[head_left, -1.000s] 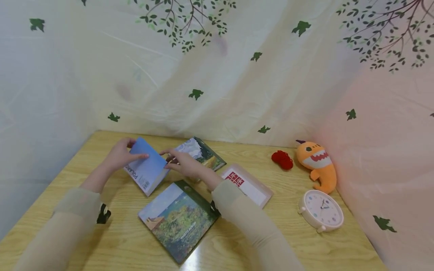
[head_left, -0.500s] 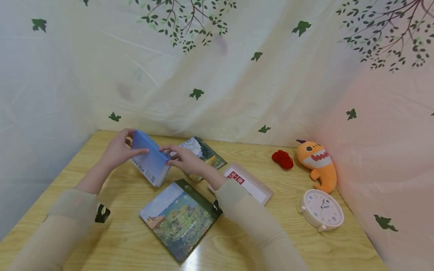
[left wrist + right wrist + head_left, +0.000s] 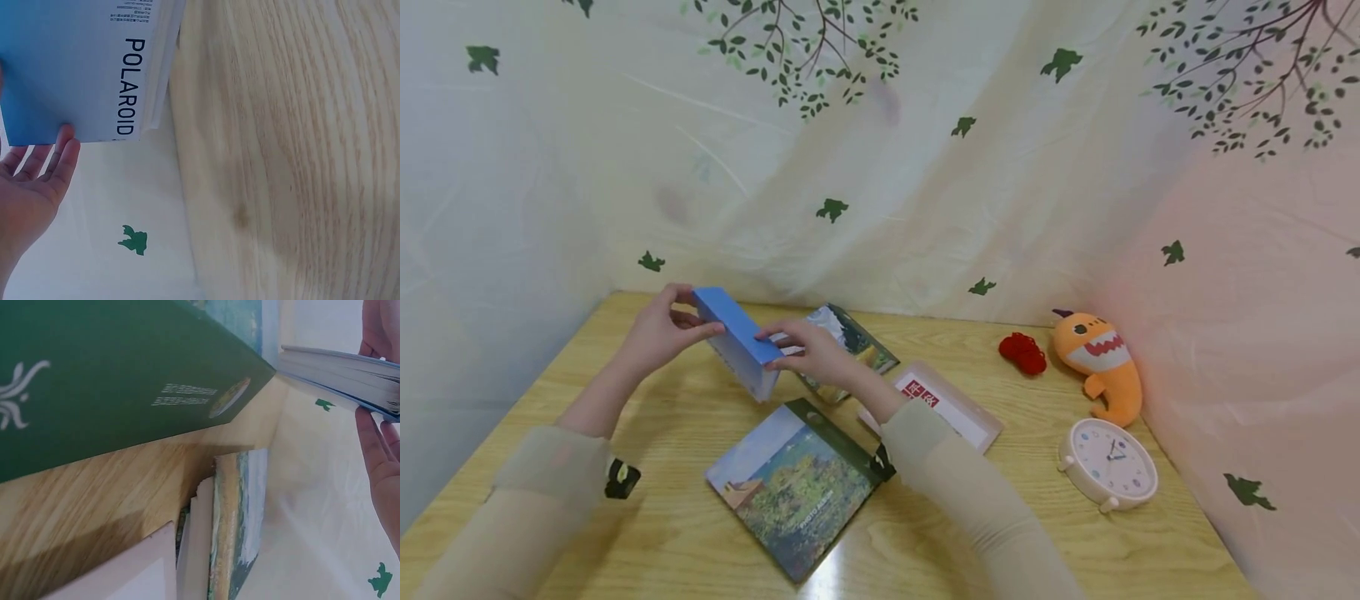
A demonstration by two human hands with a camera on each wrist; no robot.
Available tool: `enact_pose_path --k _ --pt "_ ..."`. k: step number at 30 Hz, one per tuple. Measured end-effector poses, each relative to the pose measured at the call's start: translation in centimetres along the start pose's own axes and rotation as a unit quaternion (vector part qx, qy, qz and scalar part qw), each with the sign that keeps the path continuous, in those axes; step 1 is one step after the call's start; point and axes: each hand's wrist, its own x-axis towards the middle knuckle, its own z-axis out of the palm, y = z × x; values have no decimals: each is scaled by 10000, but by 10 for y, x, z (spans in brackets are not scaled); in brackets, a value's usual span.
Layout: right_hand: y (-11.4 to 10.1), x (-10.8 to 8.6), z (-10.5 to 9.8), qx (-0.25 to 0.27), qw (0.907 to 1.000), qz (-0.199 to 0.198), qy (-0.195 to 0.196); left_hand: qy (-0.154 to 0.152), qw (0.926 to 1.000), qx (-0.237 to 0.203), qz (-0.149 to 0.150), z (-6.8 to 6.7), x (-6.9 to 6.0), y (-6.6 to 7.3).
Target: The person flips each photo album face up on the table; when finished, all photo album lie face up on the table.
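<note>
A blue book with POLAROID on its cover is held tilted, its spine upward, near the table's back left. My left hand grips its left end, thumb on the near cover. At its right end my right hand pinches the book near the spine. In the left wrist view the fingers of the left hand lie at the book's corner. The right wrist view shows the page edges between the thumb and fingers of the right hand.
A photo album lies in front of the hands. Behind the right hand is another picture-covered book. A pink-edged white item lies partly under the right forearm. Further right are red yarn, an orange plush shark and a round clock.
Both hands have lifted and tipped the blue book, so its lower edge has moved back and its spine now faces up. The other objects have stayed in place.
</note>
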Motion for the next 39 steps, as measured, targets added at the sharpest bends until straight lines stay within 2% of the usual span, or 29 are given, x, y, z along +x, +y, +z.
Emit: enact_pose_path --k 5,8,10,15,18,25,30,33,39 --pt "5 3 6 -164 9994 -301 47 -150 9995 -187 -208 0 -2 -4" --pt "7 4 10 -221 9992 -331 77 -233 9989 -245 -322 1 -3 -7" --pt "8 4 10 -276 9993 -256 26 -283 9985 -285 -365 2 -4 -9" --pt "9 2 11 12 9996 -132 -268 -332 9979 -455 -309 5 -4 -13" --pt "9 3 12 176 9994 -34 -306 -343 9974 -575 -259 6 -4 -17" --pt "12 10 21 539 9972 207 -484 -384 9969 -592 -340 4 -12 -35" --pt "15 14 26 245 9969 314 -683 -512 9955 -695 -384 3 -16 -48" --pt "19 14 26 30 9960 346 -819 -490 9955 -735 -338 3 -16 -53" --pt "24 16 29 -568 9902 577 -1139 -336 9986 -356 -219 3 -17 -57"
